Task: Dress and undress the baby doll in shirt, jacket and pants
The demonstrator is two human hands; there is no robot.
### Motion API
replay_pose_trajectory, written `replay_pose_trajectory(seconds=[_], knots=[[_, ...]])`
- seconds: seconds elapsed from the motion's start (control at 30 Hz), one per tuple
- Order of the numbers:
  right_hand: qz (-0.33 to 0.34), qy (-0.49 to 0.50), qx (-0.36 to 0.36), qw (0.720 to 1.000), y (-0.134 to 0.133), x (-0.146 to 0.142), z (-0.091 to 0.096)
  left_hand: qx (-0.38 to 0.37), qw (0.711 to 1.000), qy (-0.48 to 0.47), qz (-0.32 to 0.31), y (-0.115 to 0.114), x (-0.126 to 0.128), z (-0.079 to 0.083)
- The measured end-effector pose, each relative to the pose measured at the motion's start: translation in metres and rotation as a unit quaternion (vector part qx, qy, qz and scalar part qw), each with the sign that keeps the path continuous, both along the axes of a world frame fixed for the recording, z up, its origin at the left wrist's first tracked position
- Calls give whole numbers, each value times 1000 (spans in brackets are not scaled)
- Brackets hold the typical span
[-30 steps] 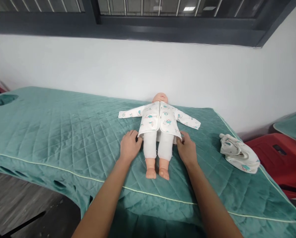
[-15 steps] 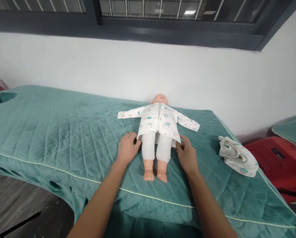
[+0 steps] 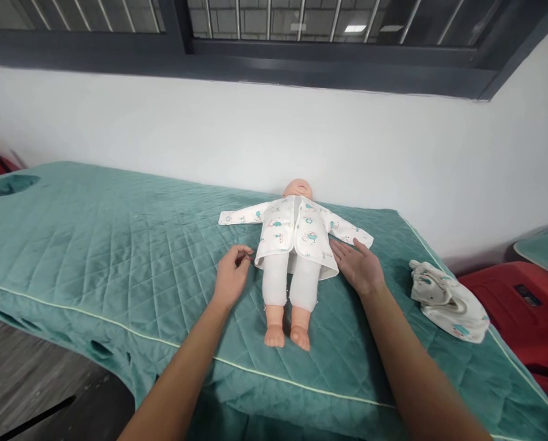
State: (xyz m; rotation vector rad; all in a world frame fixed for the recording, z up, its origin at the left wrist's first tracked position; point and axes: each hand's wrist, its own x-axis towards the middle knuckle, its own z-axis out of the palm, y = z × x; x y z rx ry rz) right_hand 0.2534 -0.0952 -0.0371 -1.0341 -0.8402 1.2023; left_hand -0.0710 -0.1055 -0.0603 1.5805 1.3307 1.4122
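Observation:
A baby doll [image 3: 274, 335] lies on its back, feet toward me, its legs covered in white cloth. It wears a white baby jacket [image 3: 278, 236] with small green and red prints, the sleeves spread out to both sides. Beside the jacket's lower left edge is my left hand [image 3: 232, 274], fingers loosely curled and thumb apart, holding nothing that I can see. My right hand [image 3: 359, 264] lies open at the jacket's right side, palm turned up and fingers stretched toward it, below the right sleeve. A folded white printed cloth [image 3: 449, 300] rests farther right.
A green quilted cover [image 3: 131, 257] with a hole at its far left spreads over the bed. A white wall [image 3: 200, 128] stands directly behind, under a dark-framed window [image 3: 324, 64]. Past the right edge is a red plastic object [image 3: 499, 294].
My right hand has let go of the jacket's lower right corner, turned palm up and moved up beside it. My left hand has drawn slightly away from the left hem. The view has shifted a little.

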Motion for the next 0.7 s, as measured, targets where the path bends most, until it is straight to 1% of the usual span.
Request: replay_pose_trajectory(seconds=[0.1,0.17,0.3,0.4,0.47,0.57,0.7], knots=[[-18,126,-27,991,32,9,1,-8,1000,-1,2,0,0,0],[-32,151,-28,988,47,19,1,-15,1000,1,0,0,0,1],[-37,128,-25,991,61,38,-1,-19,1000,9,6,-1,1,4],[-52,112,-19,992,65,50,-4,-17,1000,15,11,-1,1,5],[-64,123,-22,990,66,56,-5,-16,1000,20,12,-1,1,6],[-112,131,-13,985,66,64,-6,-22,999,19,13,-2,2,6],[-194,26,23,980,64,78,-8,-23,1000,10,16,-2,2,6]])
